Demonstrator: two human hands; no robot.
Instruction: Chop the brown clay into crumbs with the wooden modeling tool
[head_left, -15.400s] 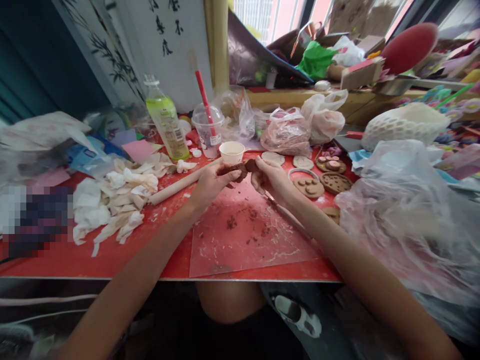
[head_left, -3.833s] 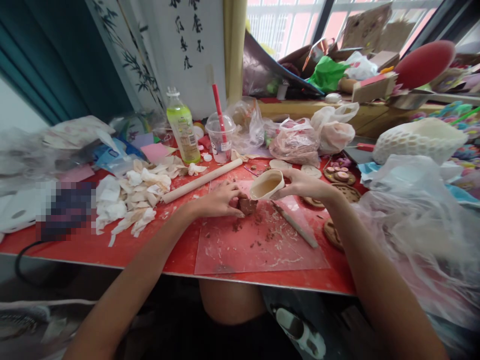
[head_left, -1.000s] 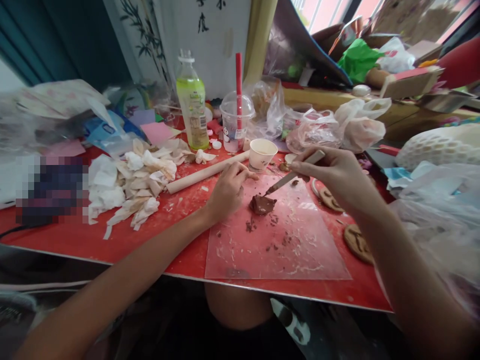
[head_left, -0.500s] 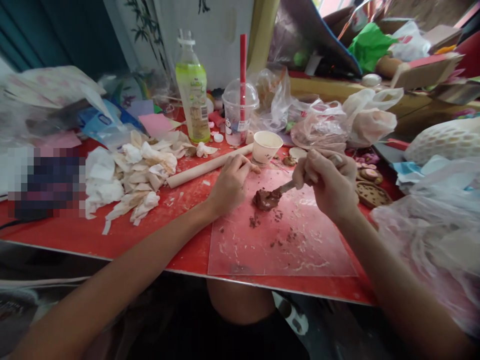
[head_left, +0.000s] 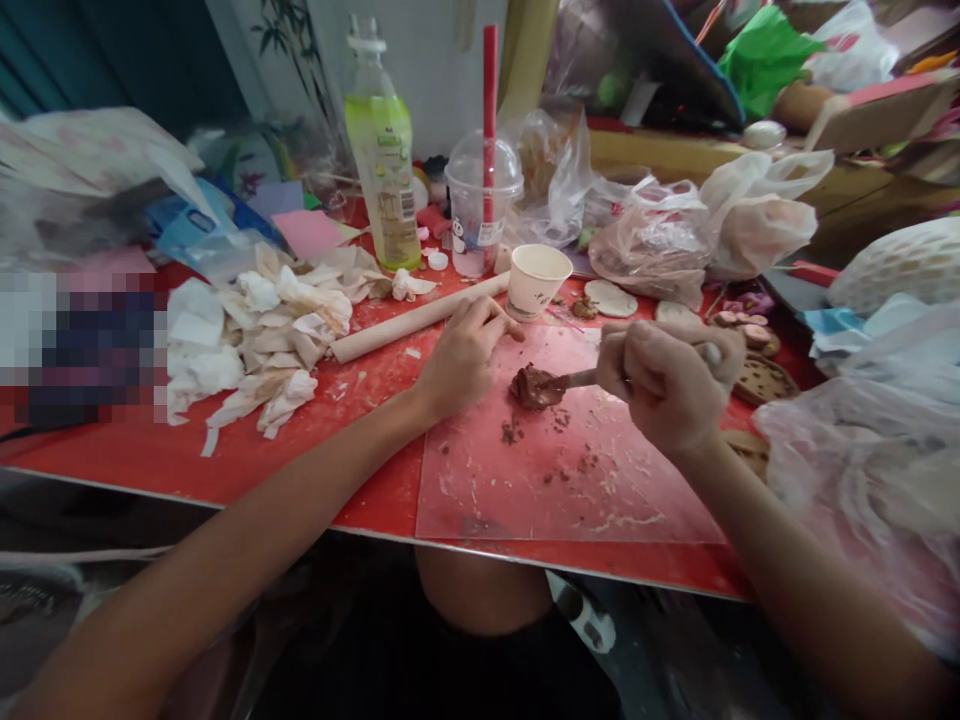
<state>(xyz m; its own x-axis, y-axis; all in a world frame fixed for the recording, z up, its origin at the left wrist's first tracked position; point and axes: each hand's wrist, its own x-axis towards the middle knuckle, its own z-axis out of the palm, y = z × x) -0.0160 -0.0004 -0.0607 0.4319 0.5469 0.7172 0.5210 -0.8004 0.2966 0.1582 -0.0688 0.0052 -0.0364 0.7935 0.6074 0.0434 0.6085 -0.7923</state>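
The soft, shiny lump of brown clay (head_left: 535, 387) lies on the flat, transparent plastic sheet (head_left: 480, 490), toward the sheet's far left part. The sheet is laid over the red table (head_left: 367, 430), probably in order to catch the wet material; the small brown crumbs (head_left: 512, 432) near the lump also lie on it. The white paper cup (head_left: 537, 282) stands upright just beyond the lump, perhaps so that it is within easy reach. I cannot tell what is inside it.

The long, pale, round rod (head_left: 412, 322) lies slanted behind the left hand, and the heap of crumpled whitish tissues (head_left: 262, 330) is farther to the left. Both are off the sheet, which seems to leave the working place free. The 2 pale, flat discs (head_left: 611, 298) lie beyond the right hand, also outside the sheet.

The 2 hands are apart from each other. The right hand (head_left: 667, 385) is closed like a fist around the narrow, greyish tool (head_left: 580, 379), whose brown-smeared end goes into the clay. This full grip is probably chosen for firm pressing. The left hand (head_left: 461, 360) is half curled, beside the lump but not touching it; whether its fingers hold something, I cannot tell.
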